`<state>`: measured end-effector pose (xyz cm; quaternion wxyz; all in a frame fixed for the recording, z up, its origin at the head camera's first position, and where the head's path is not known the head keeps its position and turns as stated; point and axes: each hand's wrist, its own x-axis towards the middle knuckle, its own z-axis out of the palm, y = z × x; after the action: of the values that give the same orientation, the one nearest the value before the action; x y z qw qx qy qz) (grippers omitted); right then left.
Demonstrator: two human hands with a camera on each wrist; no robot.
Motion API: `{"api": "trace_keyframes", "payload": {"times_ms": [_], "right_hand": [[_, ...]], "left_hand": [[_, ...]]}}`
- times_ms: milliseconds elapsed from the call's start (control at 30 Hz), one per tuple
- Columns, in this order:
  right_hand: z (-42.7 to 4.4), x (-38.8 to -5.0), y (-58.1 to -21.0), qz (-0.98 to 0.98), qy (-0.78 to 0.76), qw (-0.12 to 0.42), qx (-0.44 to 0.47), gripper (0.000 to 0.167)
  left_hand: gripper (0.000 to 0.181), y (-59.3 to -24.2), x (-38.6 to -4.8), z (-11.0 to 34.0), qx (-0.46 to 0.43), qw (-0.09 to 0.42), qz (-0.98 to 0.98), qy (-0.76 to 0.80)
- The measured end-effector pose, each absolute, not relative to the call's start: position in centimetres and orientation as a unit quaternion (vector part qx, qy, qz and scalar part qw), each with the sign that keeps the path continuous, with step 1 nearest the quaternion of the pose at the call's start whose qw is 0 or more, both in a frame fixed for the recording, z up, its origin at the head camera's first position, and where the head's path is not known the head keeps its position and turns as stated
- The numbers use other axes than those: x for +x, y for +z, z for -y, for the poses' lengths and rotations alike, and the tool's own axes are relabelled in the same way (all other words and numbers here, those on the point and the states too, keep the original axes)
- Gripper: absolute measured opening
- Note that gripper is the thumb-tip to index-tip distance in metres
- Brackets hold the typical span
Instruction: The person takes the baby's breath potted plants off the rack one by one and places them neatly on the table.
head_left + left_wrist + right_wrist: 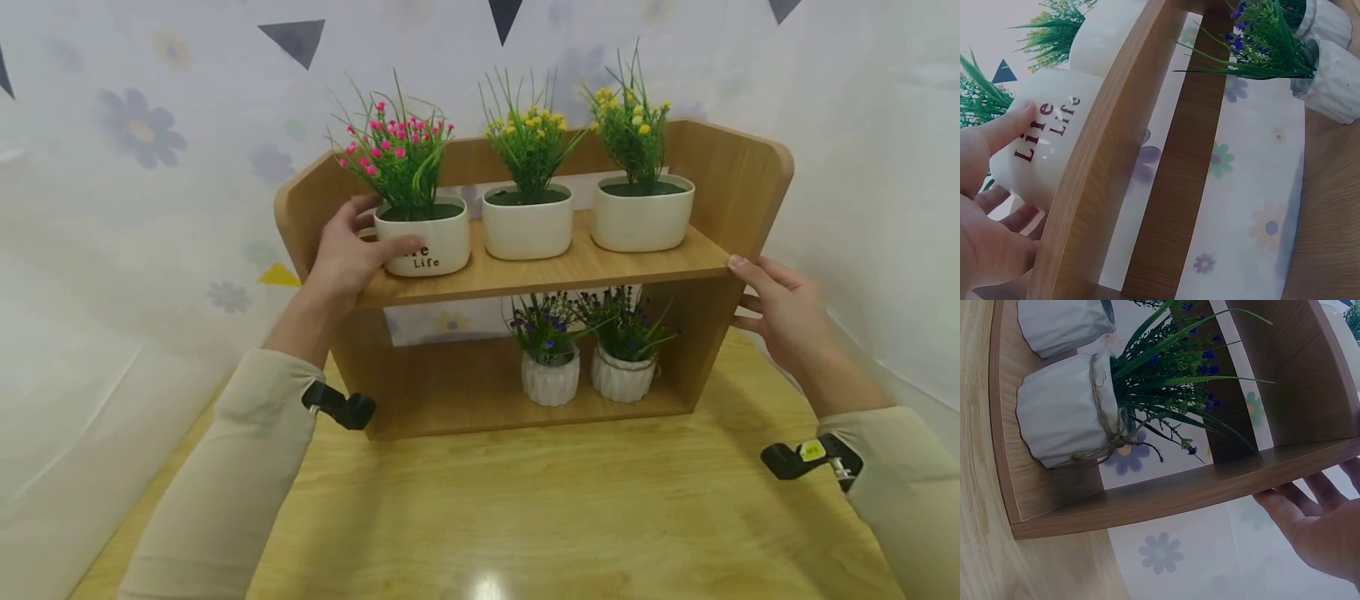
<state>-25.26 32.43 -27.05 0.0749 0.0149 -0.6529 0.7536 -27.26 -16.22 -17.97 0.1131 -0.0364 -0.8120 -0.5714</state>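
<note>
My left hand point(347, 250) holds the left white oval flower pot point(438, 237), thumb across its lettered front and fingers round its left side. Pink artificial flowers point(393, 150) grow from this pot, which sits on the upper board of a wooden shelf point(442, 289). In the left wrist view, the lettering on the pot point(1054, 144) reads "Life". At the shelf's right side, my right hand point(791, 312) holds the side panel, thumb on its front edge and fingers against the outside. The right wrist view shows those fingers point(1291, 509) touching the panel; the thumb is hidden there.
Two more white oval pots with yellow flowers, one in the middle point(527, 229) and one on the right point(642, 218), share the upper board. Below stand two ribbed white pots with purple flowers, the left point(551, 382) beside the twine-tied right point(622, 379). A wooden table point(510, 500) supports the shelf.
</note>
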Motion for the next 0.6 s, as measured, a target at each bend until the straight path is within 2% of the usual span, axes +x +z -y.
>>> {"api": "trace_keyframes", "payload": {"times_ms": [600], "right_hand": [[-32.4,-25.4,-27.0,0.643,0.763,0.068,0.017,0.023]], "left_hand": [[0.088,-17.9,-24.7,16.3,-0.056,0.104,0.803,-0.585]]}}
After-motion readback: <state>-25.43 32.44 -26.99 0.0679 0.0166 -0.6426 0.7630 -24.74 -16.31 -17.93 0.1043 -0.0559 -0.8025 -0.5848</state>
